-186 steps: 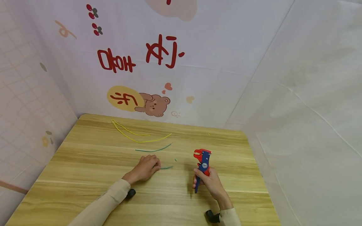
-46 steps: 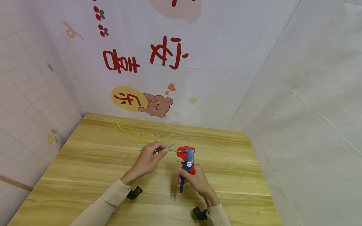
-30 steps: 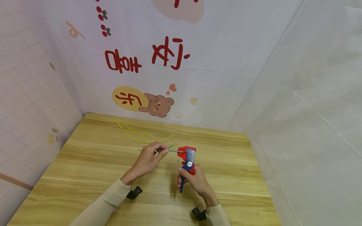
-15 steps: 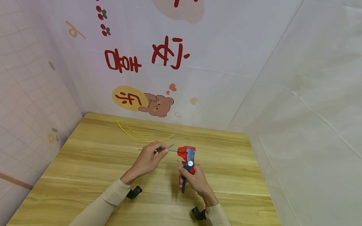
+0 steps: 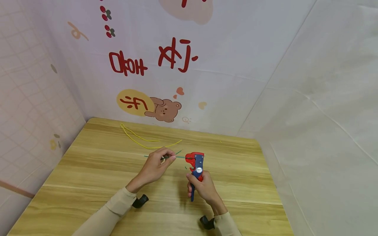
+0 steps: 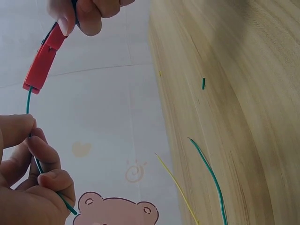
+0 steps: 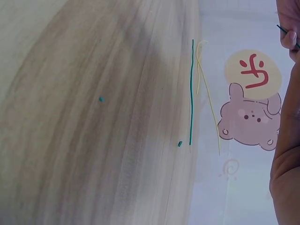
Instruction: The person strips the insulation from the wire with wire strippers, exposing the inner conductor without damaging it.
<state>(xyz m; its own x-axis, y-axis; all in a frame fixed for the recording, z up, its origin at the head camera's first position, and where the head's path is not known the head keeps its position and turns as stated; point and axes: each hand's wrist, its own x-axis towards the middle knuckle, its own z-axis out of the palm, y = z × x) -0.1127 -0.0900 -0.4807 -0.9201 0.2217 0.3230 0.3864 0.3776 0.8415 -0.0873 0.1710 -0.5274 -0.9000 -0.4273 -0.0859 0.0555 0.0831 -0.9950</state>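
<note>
My left hand (image 5: pixel 156 165) pinches a green wire (image 5: pixel 180 157) between thumb and fingertips, above the table. In the left wrist view the wire (image 6: pixel 28 101) runs from the red nose of a wire stripper (image 6: pixel 42 65) back through the fingers, its tail poking out below. My right hand (image 5: pixel 205 186) grips the red-and-blue wire stripper (image 5: pixel 198 162) by its handles, nose pointing left. The wire's end sits between the stripper's jaws, which look closed on it; the tip inside is hidden. Only the left hand (image 7: pixel 288 40) shows in the right wrist view.
A second green wire (image 7: pixel 191 93) lies on the wooden table (image 5: pixel 242 183) behind the left hand. Farther back is a looped yellow wire (image 5: pixel 144 148). Small green offcuts (image 7: pixel 180 144) and a yellow scrap (image 5: pixel 220 142) lie about. Printed cloth walls (image 5: pixel 224 98) stand behind and beside.
Since the earliest frame, the left hand has lifted the green wire and the stripper has moved left onto its end. Over the last second, the stripper's jaws have closed as the handles shifted.
</note>
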